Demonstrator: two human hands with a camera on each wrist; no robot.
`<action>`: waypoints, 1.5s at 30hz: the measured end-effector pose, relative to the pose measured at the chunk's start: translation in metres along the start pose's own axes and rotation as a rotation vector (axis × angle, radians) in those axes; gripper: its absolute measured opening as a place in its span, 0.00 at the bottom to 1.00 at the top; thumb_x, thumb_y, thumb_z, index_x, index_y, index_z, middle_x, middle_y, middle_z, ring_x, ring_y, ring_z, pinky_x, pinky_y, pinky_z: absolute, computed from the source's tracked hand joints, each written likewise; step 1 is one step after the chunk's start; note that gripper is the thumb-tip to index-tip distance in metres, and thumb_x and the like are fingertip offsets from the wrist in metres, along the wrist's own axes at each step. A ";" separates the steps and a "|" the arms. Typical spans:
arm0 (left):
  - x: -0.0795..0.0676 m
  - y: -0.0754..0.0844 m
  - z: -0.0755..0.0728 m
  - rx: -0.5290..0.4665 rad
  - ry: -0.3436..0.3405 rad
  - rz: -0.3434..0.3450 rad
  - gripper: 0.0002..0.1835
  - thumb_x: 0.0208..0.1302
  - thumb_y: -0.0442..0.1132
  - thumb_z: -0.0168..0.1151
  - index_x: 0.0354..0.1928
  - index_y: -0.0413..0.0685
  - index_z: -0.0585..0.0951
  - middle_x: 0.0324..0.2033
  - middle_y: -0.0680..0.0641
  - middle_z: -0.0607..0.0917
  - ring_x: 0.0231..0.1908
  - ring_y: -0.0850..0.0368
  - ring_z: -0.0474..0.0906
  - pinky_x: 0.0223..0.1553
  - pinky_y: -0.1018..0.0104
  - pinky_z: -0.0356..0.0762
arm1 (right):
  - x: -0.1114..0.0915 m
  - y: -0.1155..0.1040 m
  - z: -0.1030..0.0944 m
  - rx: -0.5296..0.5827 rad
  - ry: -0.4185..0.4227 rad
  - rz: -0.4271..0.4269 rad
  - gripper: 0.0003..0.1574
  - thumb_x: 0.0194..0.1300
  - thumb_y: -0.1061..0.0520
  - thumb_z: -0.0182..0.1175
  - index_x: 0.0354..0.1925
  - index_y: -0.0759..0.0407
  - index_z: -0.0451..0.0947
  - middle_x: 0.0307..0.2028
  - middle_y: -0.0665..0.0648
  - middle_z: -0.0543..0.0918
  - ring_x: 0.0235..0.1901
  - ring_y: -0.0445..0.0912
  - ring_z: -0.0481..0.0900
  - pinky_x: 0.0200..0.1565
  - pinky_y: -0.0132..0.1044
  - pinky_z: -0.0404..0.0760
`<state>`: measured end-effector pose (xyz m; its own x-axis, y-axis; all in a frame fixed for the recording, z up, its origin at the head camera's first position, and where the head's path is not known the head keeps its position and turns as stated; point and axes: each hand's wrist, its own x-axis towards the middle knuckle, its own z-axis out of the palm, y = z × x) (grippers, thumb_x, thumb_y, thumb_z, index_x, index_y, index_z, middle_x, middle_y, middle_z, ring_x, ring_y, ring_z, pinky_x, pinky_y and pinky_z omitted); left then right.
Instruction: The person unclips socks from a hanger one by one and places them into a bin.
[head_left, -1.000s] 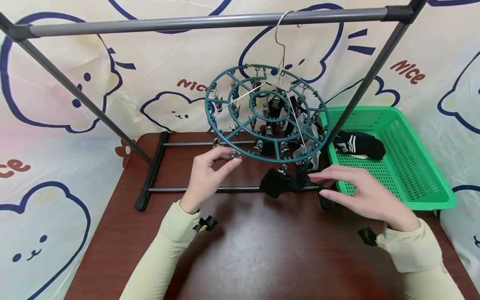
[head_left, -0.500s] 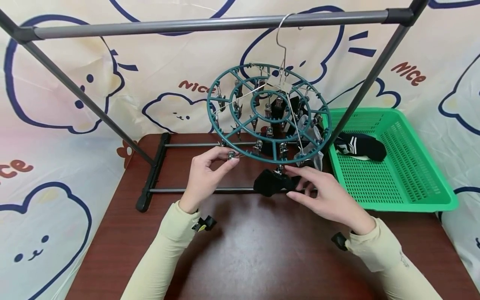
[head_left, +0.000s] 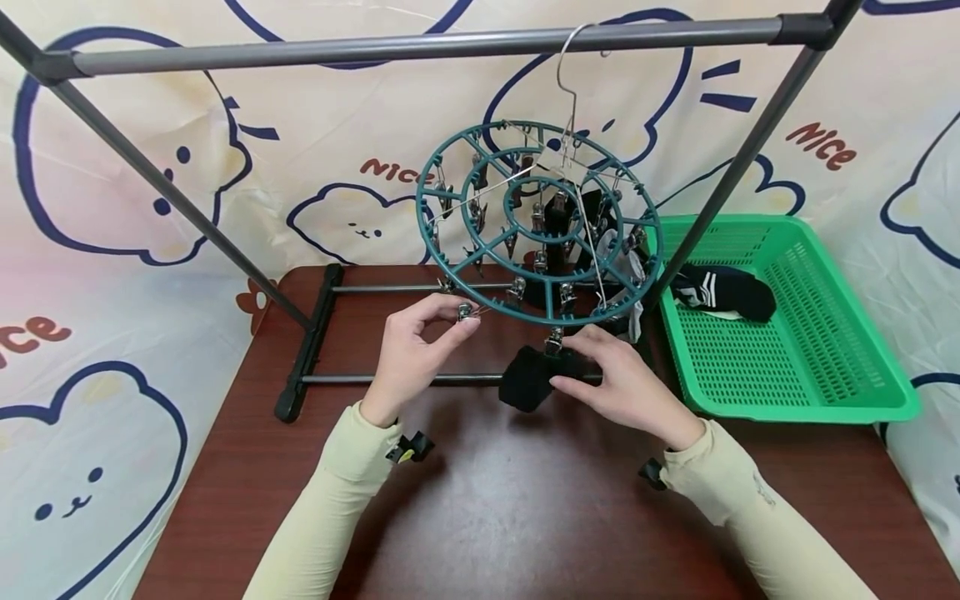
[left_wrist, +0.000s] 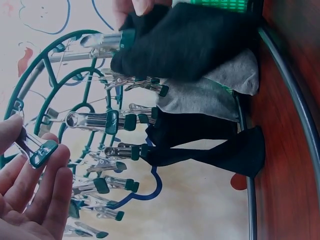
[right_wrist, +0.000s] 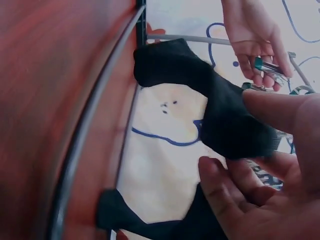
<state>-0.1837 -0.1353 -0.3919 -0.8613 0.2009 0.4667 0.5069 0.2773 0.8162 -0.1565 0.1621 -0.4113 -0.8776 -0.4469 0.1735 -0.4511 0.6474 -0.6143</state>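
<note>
My left hand (head_left: 414, 350) pinches a metal clip (left_wrist: 36, 147) with green tips between thumb and fingers, at the front left of the round green clip hanger (head_left: 491, 310). No cloth shows in that clip. A black sock (head_left: 525, 381) hangs from another clip (head_left: 554, 340) at the hanger's front edge. My right hand (head_left: 633, 385) holds this sock just below its clip; in the right wrist view the thumb lies along the sock (right_wrist: 220, 112), the fingers partly behind it. Grey socks (left_wrist: 200, 100) and another black sock (left_wrist: 225, 152) hang behind.
The hanger's hook (head_left: 573, 83) hangs on a grey rack bar (head_left: 337, 50). A green plastic basket (head_left: 840, 308) at the right holds black socks with white stripes (head_left: 731, 293). Rack feet (head_left: 307, 342) stand on the brown table (head_left: 487, 500).
My right hand has moved left to the front black sock, whose loose end has swung left. The left hand stays on its clip.
</note>
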 end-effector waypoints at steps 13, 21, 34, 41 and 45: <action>-0.003 0.003 0.002 0.000 -0.070 -0.001 0.13 0.67 0.41 0.72 0.52 0.52 0.87 0.43 0.53 0.91 0.47 0.61 0.86 0.56 0.57 0.79 | 0.005 0.007 0.008 0.158 -0.073 0.141 0.24 0.73 0.46 0.65 0.59 0.59 0.79 0.42 0.56 0.85 0.41 0.50 0.82 0.46 0.47 0.81; -0.007 0.005 0.004 0.077 -0.111 -0.014 0.19 0.67 0.41 0.73 0.59 0.52 0.83 0.46 0.52 0.90 0.51 0.60 0.85 0.56 0.54 0.79 | 0.007 0.005 0.007 0.152 -0.045 0.143 0.17 0.71 0.47 0.68 0.50 0.56 0.82 0.25 0.46 0.73 0.23 0.40 0.66 0.31 0.36 0.68; -0.008 0.015 0.009 0.119 0.018 0.163 0.17 0.64 0.39 0.74 0.54 0.48 0.84 0.43 0.50 0.91 0.48 0.58 0.86 0.56 0.60 0.80 | 0.003 0.003 0.004 0.144 -0.051 0.160 0.18 0.71 0.47 0.68 0.51 0.56 0.81 0.24 0.49 0.73 0.23 0.42 0.66 0.31 0.36 0.68; -0.017 0.033 0.033 0.139 -0.020 0.527 0.12 0.70 0.40 0.69 0.49 0.42 0.86 0.43 0.45 0.89 0.45 0.54 0.86 0.49 0.62 0.84 | 0.005 0.004 0.004 0.143 -0.039 0.120 0.17 0.70 0.48 0.68 0.51 0.56 0.83 0.35 0.50 0.84 0.29 0.43 0.73 0.35 0.36 0.73; -0.018 0.035 0.047 0.221 -0.156 0.447 0.20 0.71 0.42 0.69 0.61 0.43 0.82 0.54 0.45 0.87 0.56 0.56 0.83 0.59 0.64 0.81 | 0.006 0.003 0.004 0.145 -0.034 0.090 0.16 0.70 0.50 0.69 0.51 0.55 0.84 0.44 0.52 0.88 0.38 0.43 0.80 0.42 0.39 0.78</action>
<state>-0.1485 -0.0850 -0.3879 -0.5525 0.4778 0.6830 0.8335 0.3211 0.4496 -0.1620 0.1588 -0.4152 -0.9061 -0.4137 0.0882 -0.3409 0.5907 -0.7313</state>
